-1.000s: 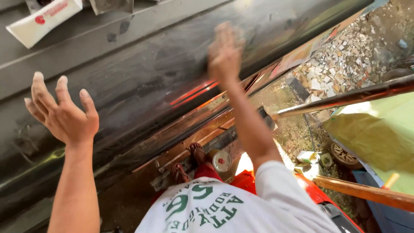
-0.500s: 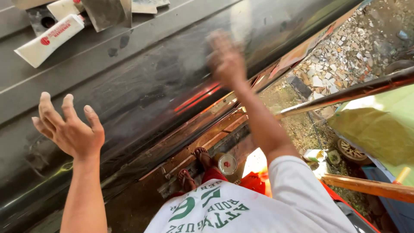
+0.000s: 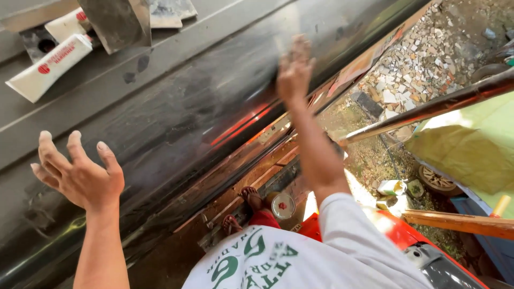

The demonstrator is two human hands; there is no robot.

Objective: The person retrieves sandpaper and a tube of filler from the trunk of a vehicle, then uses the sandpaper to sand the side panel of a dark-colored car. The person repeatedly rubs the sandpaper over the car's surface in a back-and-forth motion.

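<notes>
Bright sun is shining on the ground (image 3: 428,59), which is lying far below and is showing lots of small broken stones and bits of tile. A long dark metal pole (image 3: 428,109) is slanting across it. A yellow sheet (image 3: 466,155) is lying beside an old wheel (image 3: 436,181). A wooden beam (image 3: 460,223) is poking out low down.

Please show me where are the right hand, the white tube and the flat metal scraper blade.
right hand (image 3: 293,69), head view, on the back of the hand.
white tube (image 3: 51,67), head view, on the middle of its body.
flat metal scraper blade (image 3: 119,22), head view, on its flat face.
</notes>
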